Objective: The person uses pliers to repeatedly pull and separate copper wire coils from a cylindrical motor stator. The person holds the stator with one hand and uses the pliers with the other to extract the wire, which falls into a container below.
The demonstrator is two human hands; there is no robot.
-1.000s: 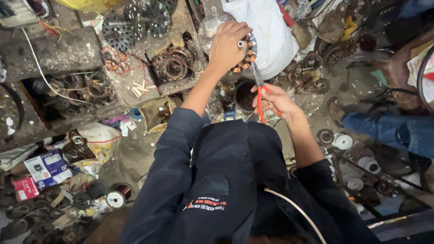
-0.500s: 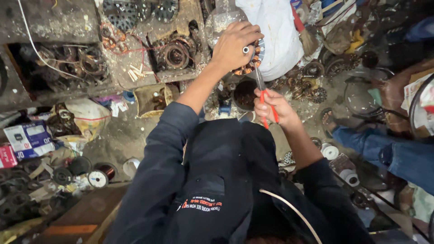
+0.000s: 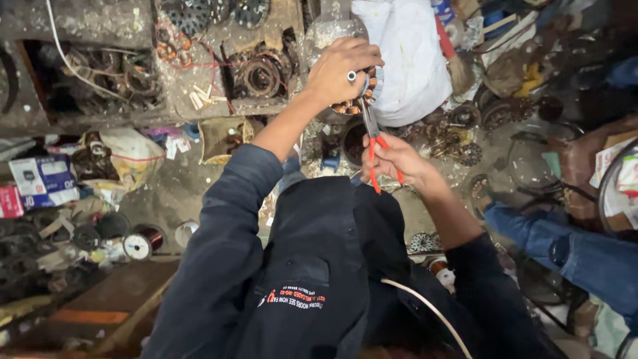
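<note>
Above the cluttered floor, the left hand clamps the copper-wound stator while the right hand squeezes red-handled pliers into its windings, seemingly mid-extraction; a steady pull seems needed next.

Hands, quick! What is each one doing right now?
Left hand: closed around a round motor stator wound with copper coils.
Right hand: closed on red-handled pliers, tips at the stator.
</note>
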